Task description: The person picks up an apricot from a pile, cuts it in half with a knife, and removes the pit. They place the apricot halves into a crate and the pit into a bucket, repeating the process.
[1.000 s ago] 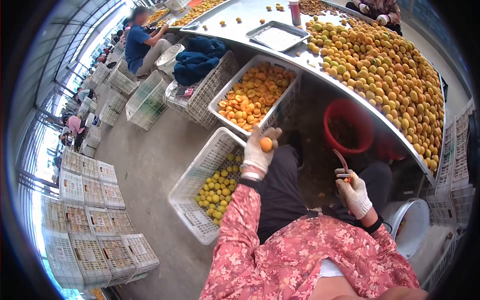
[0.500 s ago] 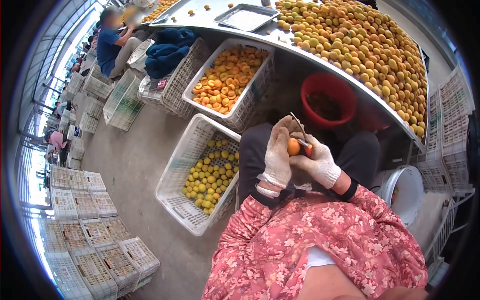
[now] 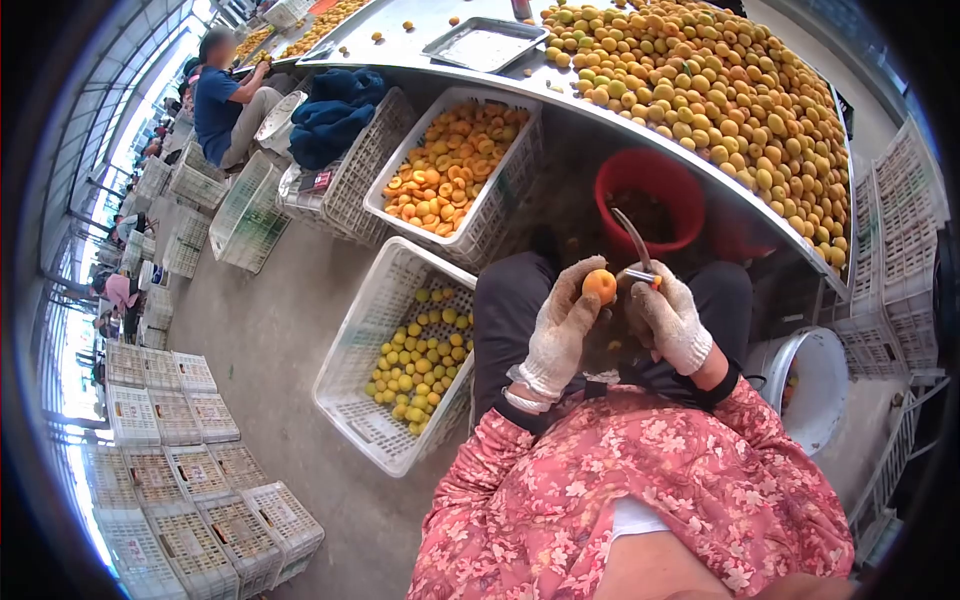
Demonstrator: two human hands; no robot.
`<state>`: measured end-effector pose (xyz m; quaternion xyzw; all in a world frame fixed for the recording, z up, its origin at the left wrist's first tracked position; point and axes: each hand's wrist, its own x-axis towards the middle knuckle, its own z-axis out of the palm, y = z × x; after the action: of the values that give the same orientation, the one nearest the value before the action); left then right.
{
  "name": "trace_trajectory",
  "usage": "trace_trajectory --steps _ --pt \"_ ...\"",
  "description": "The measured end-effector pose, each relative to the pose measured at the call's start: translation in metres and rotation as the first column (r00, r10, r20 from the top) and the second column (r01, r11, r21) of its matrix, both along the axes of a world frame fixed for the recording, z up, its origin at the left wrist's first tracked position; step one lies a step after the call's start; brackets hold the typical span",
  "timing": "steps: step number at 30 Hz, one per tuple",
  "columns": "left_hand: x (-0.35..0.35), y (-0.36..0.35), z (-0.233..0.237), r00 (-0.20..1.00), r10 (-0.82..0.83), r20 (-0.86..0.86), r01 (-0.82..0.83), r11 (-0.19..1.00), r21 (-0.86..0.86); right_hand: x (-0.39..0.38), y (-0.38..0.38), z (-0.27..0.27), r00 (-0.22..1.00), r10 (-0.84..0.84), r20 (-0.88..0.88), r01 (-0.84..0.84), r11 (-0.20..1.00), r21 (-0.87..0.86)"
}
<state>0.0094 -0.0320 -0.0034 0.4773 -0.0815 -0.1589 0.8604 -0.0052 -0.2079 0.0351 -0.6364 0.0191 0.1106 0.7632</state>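
Observation:
Between the gloved fingers of my left hand [image 3: 559, 325] is a whole-looking orange apricot [image 3: 599, 287], its top facing up. My right hand [image 3: 672, 318], also gloved, grips a knife [image 3: 634, 240] with a curved blade pointing up and away from me. The blade is apart from the apricot, just to its right. Both hands are above my lap. Beyond them, partly under the table, stands a red bucket [image 3: 650, 205] with dark contents I cannot make out.
A metal table [image 3: 560, 84] bears a big heap of apricots [image 3: 700, 90] and a tray [image 3: 485, 45]. On my left are a crate of cut apricots [image 3: 374, 195] and a crate of yellow-green fruit [image 3: 335, 370]. A white bucket [image 3: 825, 400] stands right; a co-worker [image 3: 218, 105] sits far left.
My hands have moved apart. The knife has come away from the apricot and its blade now stands more upright. The apricot has shifted slightly up and right.

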Motion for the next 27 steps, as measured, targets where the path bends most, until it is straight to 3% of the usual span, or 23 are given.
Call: trace_trajectory --steps 4,6,7,8,10,12,16,20,22,25,27 --pt "-0.001 0.001 0.001 0.997 -0.009 0.082 0.001 0.996 0.089 -0.008 -0.001 -0.013 0.99 0.054 0.131 -0.038 0.992 -0.12" --pt "0.0 0.003 0.001 0.995 -0.02 0.102 0.008 0.993 0.12 -0.01 0.0 -0.005 0.906 0.125 0.404 0.021 0.941 -0.339" --pt "-0.001 0.005 0.003 0.984 -0.02 0.179 -0.014 0.982 0.19 -0.01 -0.002 -0.003 0.897 0.189 0.401 0.027 0.88 -0.475" --pt "-0.001 0.006 0.004 0.966 -0.025 0.256 -0.043 0.965 0.258 -0.01 -0.004 0.002 0.899 0.183 0.398 0.032 0.879 -0.475" --pt "-0.002 0.009 0.004 0.967 -0.033 0.251 -0.045 0.954 0.297 -0.011 -0.005 0.01 0.904 0.243 0.352 0.003 0.82 -0.573" --pt "-0.002 0.012 -0.003 0.955 -0.063 0.288 -0.048 0.931 0.363 -0.009 -0.008 0.009 0.896 0.268 0.355 -0.011 0.811 -0.585" --pt "-0.004 0.015 -0.007 0.967 -0.085 0.24 -0.002 0.94 0.341 -0.009 -0.01 0.008 0.89 0.327 0.318 -0.067 0.782 -0.619" --pt "-0.003 0.015 -0.006 0.942 -0.108 0.319 -0.016 0.932 0.363 -0.01 -0.011 0.003 0.89 0.312 0.334 -0.071 0.816 -0.573" --pt "-0.004 0.013 -0.007 0.936 -0.107 0.336 -0.019 0.936 0.351 -0.01 -0.01 -0.003 0.824 0.371 0.427 0.001 0.754 -0.657" --pt "-0.009 0.011 -0.009 0.944 -0.074 0.322 -0.032 0.949 0.313 -0.014 -0.007 -0.016 0.807 0.347 0.477 0.06 0.756 -0.652" --pt "-0.012 0.011 -0.01 0.951 -0.068 0.303 -0.056 0.923 0.381 -0.017 -0.004 -0.023 0.803 0.342 0.488 0.083 0.747 -0.66"
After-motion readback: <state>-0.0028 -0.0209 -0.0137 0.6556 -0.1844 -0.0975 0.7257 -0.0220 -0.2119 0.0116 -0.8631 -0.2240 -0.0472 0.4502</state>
